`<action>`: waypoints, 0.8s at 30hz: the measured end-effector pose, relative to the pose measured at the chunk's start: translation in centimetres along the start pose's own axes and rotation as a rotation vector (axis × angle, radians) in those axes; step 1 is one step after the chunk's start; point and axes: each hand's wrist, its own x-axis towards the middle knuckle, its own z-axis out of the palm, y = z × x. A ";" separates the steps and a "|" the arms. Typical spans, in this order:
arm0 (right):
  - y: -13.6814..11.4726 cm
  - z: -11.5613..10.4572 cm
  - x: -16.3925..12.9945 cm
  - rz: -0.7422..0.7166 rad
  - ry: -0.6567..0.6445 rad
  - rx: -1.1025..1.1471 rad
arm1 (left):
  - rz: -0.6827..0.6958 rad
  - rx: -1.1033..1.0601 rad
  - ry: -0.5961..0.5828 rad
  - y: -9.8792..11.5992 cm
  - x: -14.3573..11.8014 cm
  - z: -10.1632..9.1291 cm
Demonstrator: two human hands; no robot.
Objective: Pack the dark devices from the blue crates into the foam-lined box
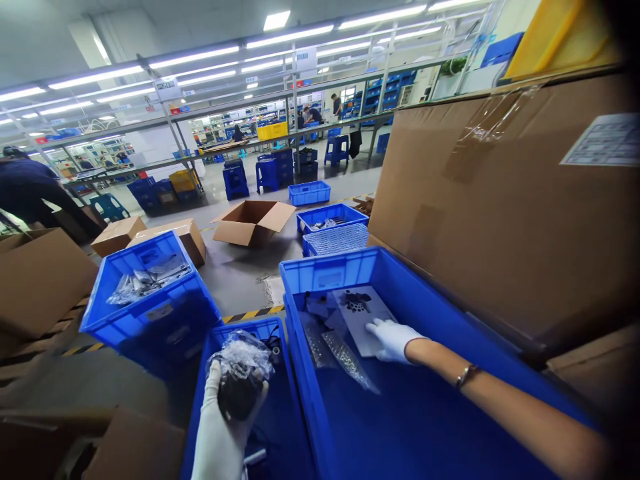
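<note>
Bundle (243, 390), dark, wrapped in clear plastic, was in the left hand (220, 417): gloved fingers and palm closed round it from below, over the smaller blue bin (287, 417). Contents of the wrap too shaded to identify.

Key relation: a pale flat panel (377, 307) lay ahead and to the right of the left hand, well apart, with bin walls between. The right hand (396, 339) was the nearer, gloved fingers touching the panel's near right edge. Whether it pinched that edge or only rested there, could not tell. Panel's long axis ran away from the hands, far end leaning left; a cluster of dark round marks or holes showed on that far part.

Just left of the right hand, clear bags (350, 360) of small shiny pieces lay beside the panel, all inside the larger blue bin (410, 427). Dark cabling (275, 343) lay just beyond the left hand.

Farther out: stacked blue bin (163, 313) left of the left hand, holding bagged parts; big cardboard box (500, 200) beyond the right hand. Ahead of both hands, grey floor (225, 267), striped tape (255, 313), open carton (233, 232). Far left, a person (27, 187) in dark clothing leaned over.
</note>
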 end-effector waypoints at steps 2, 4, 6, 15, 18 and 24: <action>0.1 0.1 0.1 0.006 -0.005 -0.004 | 0.002 -0.023 -0.016 0.1 0.2 -0.2; 0.1 0.2 0.1 0.023 -0.009 -0.008 | -0.013 -0.049 -0.048 0.1 0.4 -0.4; 0.1 0.4 0.3 0.035 -0.012 -0.009 | -0.034 -0.069 -0.068 0.0 0.6 -0.6; 0.4 0.3 0.2 0.037 -0.038 -0.005 | 0.042 -0.139 -0.099 0.6 0.3 -0.3; 0.3 0.2 0.3 0.021 -0.032 -0.004 | 0.063 -0.104 -0.040 0.6 -0.5 0.1; 0.7 0.8 0.8 0.003 -0.008 0.017 | 0.086 -0.083 0.041 0.8 -1.3 0.3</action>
